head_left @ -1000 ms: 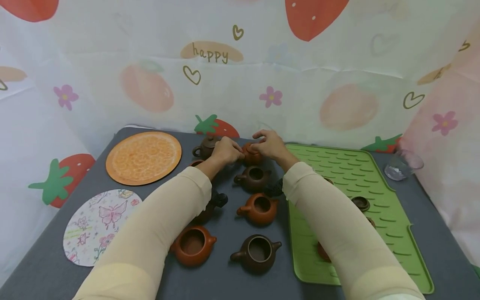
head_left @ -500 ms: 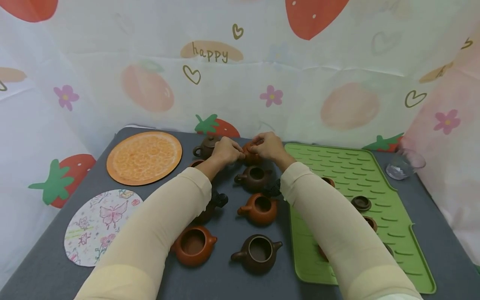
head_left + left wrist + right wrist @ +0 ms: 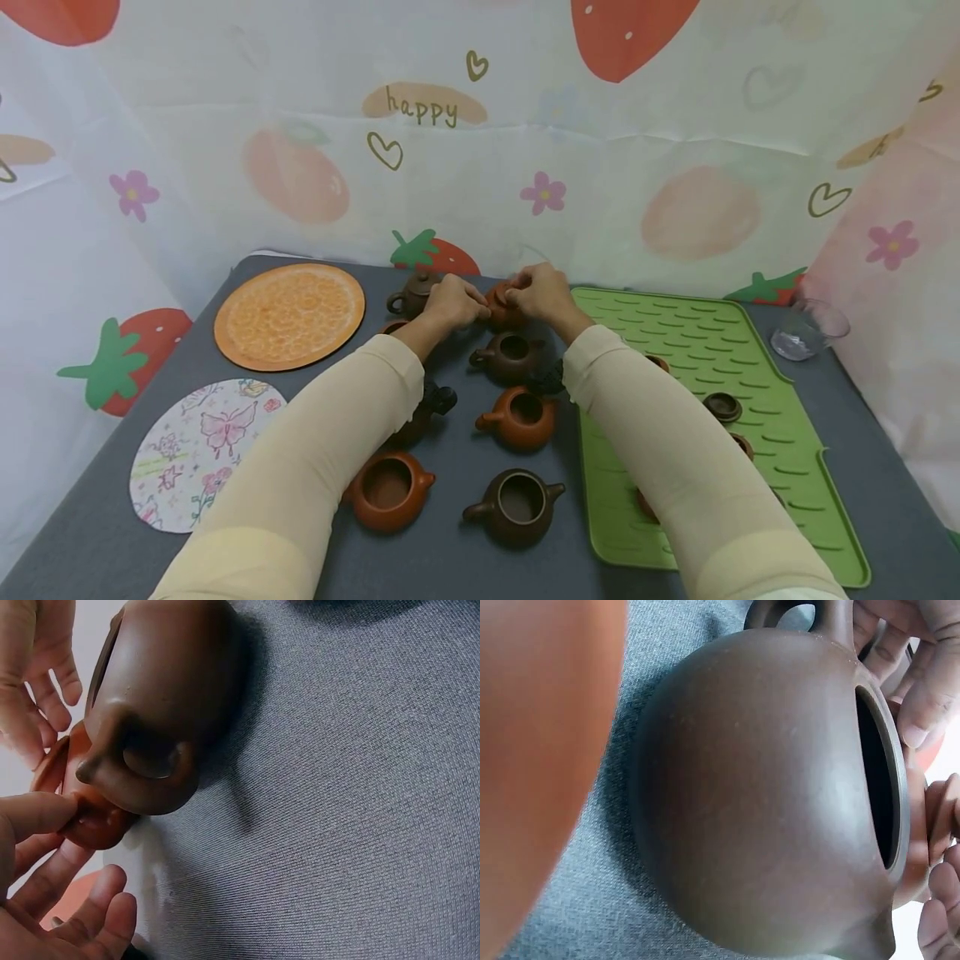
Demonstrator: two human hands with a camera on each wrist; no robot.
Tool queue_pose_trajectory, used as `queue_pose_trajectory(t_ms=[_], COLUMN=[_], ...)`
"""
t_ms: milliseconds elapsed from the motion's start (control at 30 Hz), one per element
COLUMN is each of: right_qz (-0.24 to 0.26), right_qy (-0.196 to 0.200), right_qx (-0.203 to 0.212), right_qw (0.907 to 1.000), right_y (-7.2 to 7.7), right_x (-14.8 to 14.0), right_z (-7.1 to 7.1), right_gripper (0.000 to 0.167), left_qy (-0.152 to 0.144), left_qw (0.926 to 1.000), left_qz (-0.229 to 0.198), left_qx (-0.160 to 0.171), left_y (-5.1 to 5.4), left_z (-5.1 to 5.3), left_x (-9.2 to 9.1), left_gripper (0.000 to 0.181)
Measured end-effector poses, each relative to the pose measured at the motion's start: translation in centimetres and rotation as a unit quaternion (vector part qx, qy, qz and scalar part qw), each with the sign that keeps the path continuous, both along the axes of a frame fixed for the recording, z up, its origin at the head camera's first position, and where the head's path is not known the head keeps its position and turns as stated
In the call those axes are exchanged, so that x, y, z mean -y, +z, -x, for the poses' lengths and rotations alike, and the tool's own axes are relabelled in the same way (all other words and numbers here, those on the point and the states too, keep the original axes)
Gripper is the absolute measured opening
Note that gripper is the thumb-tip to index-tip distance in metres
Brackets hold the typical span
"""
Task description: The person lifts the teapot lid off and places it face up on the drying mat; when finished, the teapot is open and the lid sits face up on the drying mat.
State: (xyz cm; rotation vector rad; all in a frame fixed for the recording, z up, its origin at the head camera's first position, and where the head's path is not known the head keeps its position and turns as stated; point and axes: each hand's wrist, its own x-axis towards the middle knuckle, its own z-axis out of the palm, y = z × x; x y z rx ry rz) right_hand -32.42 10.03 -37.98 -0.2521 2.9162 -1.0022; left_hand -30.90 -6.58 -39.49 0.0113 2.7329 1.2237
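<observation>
At the back of the table stands a reddish-orange teapot (image 3: 501,314) between both hands. My left hand (image 3: 452,302) pinches its handle (image 3: 97,825) between thumb and fingers. Over its top, the fingers of my right hand (image 3: 546,293) pinch the teapot lid (image 3: 937,814), which sits at the mouth; part of the grip is hidden. A dark brown lidded teapot (image 3: 414,293) is just left of my left hand, and its handle fills much of the left wrist view. Nearer me, a lidless brown teapot (image 3: 765,772) partly hides the orange one in the right wrist view.
Several lidless teapots line the table, among them an orange one (image 3: 522,419) and a brown one (image 3: 517,508). To the right lies a green mat (image 3: 675,321) with small lids (image 3: 722,407). A clear glass cup (image 3: 806,332) and an orange round placemat (image 3: 288,317) flank them.
The raised fingers of my right hand have come down and closed in at the lid on the orange teapot. My left hand keeps its place at the handle.
</observation>
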Motion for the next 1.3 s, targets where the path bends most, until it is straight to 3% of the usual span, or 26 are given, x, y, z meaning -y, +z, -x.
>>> queue_pose_trajectory(t_ms=[400, 667, 800, 933, 1100, 1300], right_qz=[0.052, 0.155, 0.230, 0.301, 0.341, 0.399], right_qy=[-0.008, -0.012, -0.003, 0.004, 0.013, 0.015], right_qx=[-0.006, 0.053, 0.072, 0.092, 0.116, 0.139], right_qw=[0.9986, 0.9865, 0.9706, 0.9491, 0.9329, 0.9060], right_y=[0.4, 0.7, 1.0, 1.3, 1.7, 2.1], right_x=[-0.7, -1.2, -1.3, -1.3, -1.6, -2.1], right_z=[-0.6, -1.2, -1.2, -1.1, -1.2, -1.6], right_gripper=[0.017, 0.015, 0.011, 0.025, 0.036, 0.028], left_qy=[0.010, -0.006, -0.004, -0.002, -0.002, 0.001], left_qw=[0.9999, 0.9999, 0.9999, 1.0000, 1.0000, 0.9999], left_qz=[-0.003, -0.011, -0.010, -0.006, -0.004, -0.009], left_qx=[0.005, 0.003, -0.001, 0.000, 0.005, 0.012], left_y=[-0.2, -0.4, -0.3, -0.2, -0.2, -0.2], left_z=[0.2, 0.1, 0.1, 0.1, 0.1, 0.1], left_x=[0.0, 0.2, 0.1, 0.1, 0.0, 0.1], left_gripper=[0.008, 0.008, 0.007, 0.007, 0.007, 0.008])
